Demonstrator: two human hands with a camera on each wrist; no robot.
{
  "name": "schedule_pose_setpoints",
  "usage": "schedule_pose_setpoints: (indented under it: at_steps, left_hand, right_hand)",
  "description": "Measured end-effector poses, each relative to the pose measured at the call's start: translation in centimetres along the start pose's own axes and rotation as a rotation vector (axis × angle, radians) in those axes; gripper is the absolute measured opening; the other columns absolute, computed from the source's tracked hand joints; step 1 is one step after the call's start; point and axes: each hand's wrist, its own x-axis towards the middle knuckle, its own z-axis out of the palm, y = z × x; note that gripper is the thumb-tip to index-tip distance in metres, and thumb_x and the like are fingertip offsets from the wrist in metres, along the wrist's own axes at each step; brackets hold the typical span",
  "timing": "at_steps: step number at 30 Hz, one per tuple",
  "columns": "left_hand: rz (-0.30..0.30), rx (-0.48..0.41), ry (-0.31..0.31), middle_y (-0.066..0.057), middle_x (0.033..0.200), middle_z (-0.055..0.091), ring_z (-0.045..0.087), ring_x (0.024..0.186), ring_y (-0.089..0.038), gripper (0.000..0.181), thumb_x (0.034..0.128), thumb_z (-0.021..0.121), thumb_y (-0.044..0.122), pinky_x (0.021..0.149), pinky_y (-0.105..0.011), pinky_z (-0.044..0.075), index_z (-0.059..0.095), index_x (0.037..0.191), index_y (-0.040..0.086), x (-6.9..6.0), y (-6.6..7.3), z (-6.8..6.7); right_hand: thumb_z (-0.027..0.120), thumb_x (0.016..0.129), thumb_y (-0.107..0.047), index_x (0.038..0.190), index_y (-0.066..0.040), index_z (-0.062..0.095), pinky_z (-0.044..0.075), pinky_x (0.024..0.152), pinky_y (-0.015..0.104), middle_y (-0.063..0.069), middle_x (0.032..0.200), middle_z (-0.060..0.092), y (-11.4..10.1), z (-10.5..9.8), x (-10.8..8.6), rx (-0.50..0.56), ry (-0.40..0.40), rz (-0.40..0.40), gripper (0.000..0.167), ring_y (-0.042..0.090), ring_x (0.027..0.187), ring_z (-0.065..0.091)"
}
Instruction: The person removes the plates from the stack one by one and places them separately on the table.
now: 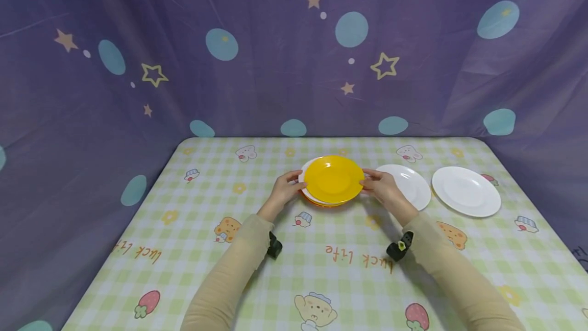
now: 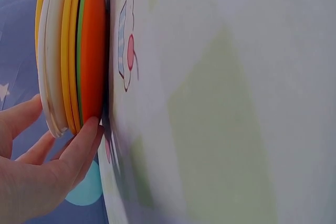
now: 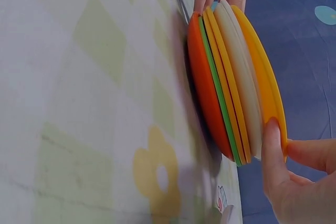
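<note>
A stack of plates stands on the table, and its top yellow plate (image 1: 334, 179) is tilted, with a gap beneath it on the right side. Under it come white plates (image 2: 52, 51), yellow plates (image 3: 228, 77), a green plate (image 3: 218, 72) and an orange plate (image 2: 93, 51) at the bottom. My right hand (image 1: 382, 186) pinches the top yellow plate's right rim between thumb and fingers. On the left, my left hand (image 1: 285, 190) holds the stack's edge, its thumb by the white plates and its fingertips against the orange one.
Two white plates lie on the right: a nearer one (image 1: 409, 188) beside my right hand and another white plate (image 1: 466, 191) farther right. A checked cloth (image 1: 184, 280) covers the table. Behind it hangs a purple curtain (image 1: 266, 86).
</note>
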Motion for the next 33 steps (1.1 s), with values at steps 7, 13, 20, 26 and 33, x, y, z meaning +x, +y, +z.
schedule_pose_setpoints:
  at_steps: [7,13,20,26,33]
  left_hand:
    - [0.003,-0.015,-0.013,-0.014,0.124,0.049,0.048,0.107,-0.023,0.044,0.0809,0.061,0.005,0.083,-0.03,0.048,0.052,0.123,0.007,-0.1,0.0,-0.1]
    - [0.0,-0.026,-0.011,-0.014,0.124,0.049,0.049,0.106,-0.023,0.044,0.0803,0.062,0.004,0.082,-0.029,0.049,0.052,0.123,0.006,0.0,-0.1,0.0]
    - [0.001,-0.015,-0.001,-0.014,0.123,0.05,0.048,0.108,-0.023,0.043,0.0806,0.062,0.005,0.083,-0.029,0.048,0.052,0.123,0.006,0.0,-0.2,0.0]
    - [-0.01,-0.002,0.002,-0.013,0.124,0.049,0.048,0.108,-0.024,0.043,0.0808,0.062,0.006,0.084,-0.029,0.048,0.052,0.123,0.007,-0.1,-0.1,0.0]
    - [-0.003,-0.02,0.004,-0.015,0.123,0.05,0.048,0.109,-0.025,0.044,0.0799,0.062,0.003,0.085,-0.03,0.047,0.052,0.123,0.006,-0.1,0.0,0.0]
  right_hand:
    - [0.044,0.085,0.01,0.134,0.009,0.027,0.052,0.065,0.022,0.004,0.085,0.051,-0.2,-0.4,-0.5,0.082,-0.018,-0.02,0.052,0.008,0.067,0.057]
    - [0.044,0.085,0.01,0.135,0.008,0.026,0.052,0.064,0.022,0.001,0.084,0.056,-0.1,-0.8,-0.6,0.11,-0.005,-0.019,0.053,0.009,0.067,0.059]
    - [0.045,0.085,0.01,0.134,0.009,0.025,0.052,0.064,0.022,-0.004,0.079,0.059,-0.1,-1.3,-1.1,0.109,-0.018,-0.036,0.053,0.009,0.065,0.059]
    - [0.046,0.086,0.006,0.132,0.011,0.028,0.051,0.062,0.019,-0.01,0.075,0.059,0.0,-2.2,-1.5,0.009,-0.005,-0.058,0.05,0.006,0.065,0.059]
    - [0.048,0.085,0.005,0.133,0.01,0.029,0.052,0.06,0.019,-0.013,0.073,0.06,-0.1,-3.3,-2.1,-0.008,0.016,-0.047,0.051,0.005,0.062,0.059]
